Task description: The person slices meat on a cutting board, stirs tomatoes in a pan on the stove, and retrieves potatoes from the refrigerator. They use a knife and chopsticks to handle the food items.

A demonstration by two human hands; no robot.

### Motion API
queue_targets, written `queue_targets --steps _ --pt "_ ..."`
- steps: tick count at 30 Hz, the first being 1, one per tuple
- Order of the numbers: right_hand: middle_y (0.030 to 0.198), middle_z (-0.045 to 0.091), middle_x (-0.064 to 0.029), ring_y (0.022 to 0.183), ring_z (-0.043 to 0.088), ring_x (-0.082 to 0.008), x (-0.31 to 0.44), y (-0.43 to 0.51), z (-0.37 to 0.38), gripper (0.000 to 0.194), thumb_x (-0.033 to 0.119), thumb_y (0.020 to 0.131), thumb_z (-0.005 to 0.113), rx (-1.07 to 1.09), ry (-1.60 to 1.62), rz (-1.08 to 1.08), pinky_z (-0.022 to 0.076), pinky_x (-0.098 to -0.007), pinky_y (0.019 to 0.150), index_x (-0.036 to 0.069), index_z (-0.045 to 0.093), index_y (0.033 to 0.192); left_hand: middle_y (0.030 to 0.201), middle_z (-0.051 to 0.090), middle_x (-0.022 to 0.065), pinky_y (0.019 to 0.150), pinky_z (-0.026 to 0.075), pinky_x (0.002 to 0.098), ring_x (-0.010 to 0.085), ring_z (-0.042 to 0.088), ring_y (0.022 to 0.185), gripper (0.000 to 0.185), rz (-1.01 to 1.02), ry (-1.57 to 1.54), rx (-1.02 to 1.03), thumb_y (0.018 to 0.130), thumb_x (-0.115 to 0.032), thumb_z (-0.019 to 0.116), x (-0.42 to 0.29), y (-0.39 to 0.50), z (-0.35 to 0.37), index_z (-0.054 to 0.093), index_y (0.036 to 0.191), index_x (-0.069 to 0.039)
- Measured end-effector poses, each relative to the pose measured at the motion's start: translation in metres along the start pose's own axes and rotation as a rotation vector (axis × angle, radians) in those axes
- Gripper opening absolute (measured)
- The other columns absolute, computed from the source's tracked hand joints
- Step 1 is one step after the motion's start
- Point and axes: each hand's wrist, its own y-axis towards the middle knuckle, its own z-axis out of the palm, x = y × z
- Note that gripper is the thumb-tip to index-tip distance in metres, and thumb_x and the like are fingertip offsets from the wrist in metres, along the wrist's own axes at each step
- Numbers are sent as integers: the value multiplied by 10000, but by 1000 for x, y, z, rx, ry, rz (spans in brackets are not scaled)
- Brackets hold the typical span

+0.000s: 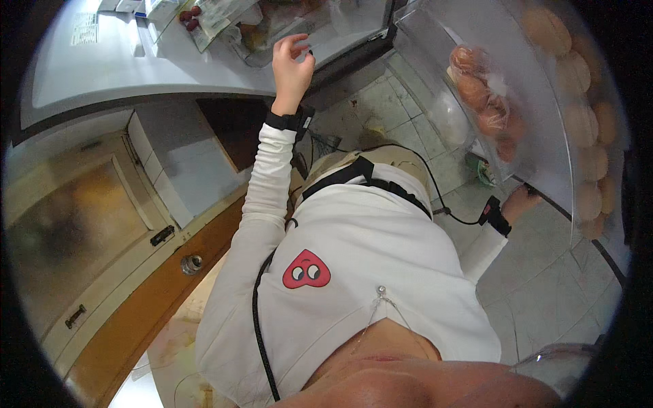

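My left hand (293, 71) is raised in front of the lit refrigerator compartment (168, 76), near its front edge. Its fingers are curled but apart, and nothing shows in it. A small dark thing is by its fingertips. My right hand (519, 204) is low at the right, against the bottom edge of the refrigerator door (551, 137); its fingers are partly hidden, so its grip cannot be made out. Above it, a clear door bin (423, 25) holds reddish-orange round items in a plastic bag (482, 97). Eggs (581, 122) fill a rack further right.
Inside the compartment lie bagged food (255, 30) and several dark red fruits (190, 18). A wooden-edged cabinet (158, 296) with a clouded panel stands at the left. A black cable (433, 178) runs across my body towards the right wrist, above floor tiles (520, 285).
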Motion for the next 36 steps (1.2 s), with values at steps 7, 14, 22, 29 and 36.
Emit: queue_targets --steps 7,14,22,29,36 --pt "1193 598 -173 1058 543 -264 0 -2 -6 268 -8 938 560 8 94 88 411 -336 973 -120 519 1178 1115 610 139 874 510 372 249 681 914 332 -129 -83 36 749 -4 631 -4 -1 -1 669 1078 -38" --pt "1249 588 -176 1074 550 -249 6 -3 -7 288 -16 945 559 -20 80 -13 410 -316 976 -108 526 1215 1078 643 121 827 524 333 223 683 897 288 0 -43 7 770 15 605 -7 -2 -1 673 1048 -9" --pt "1188 609 -209 1089 591 -323 8 -10 -6 249 1 925 566 -126 58 57 446 -376 953 -57 576 1167 982 692 85 790 514 279 143 657 871 257 -160 -22 -105 791 -7 637 -5 0 -12 670 1045 21" --pt "1088 665 -164 1073 635 -274 4 -37 6 303 198 965 575 754 -334 546 484 -371 910 -30 614 1159 992 634 114 775 518 325 207 649 845 258 -232 -63 -158 776 -17 633 -7 6 -25 661 1032 -4" --pt "970 707 -147 885 688 -272 46 -61 74 309 199 972 524 1258 -6 225 510 -359 813 -56 637 1104 974 581 94 814 504 314 214 604 915 228 -237 -219 -54 801 10 606 -16 -8 -30 621 1027 -5"
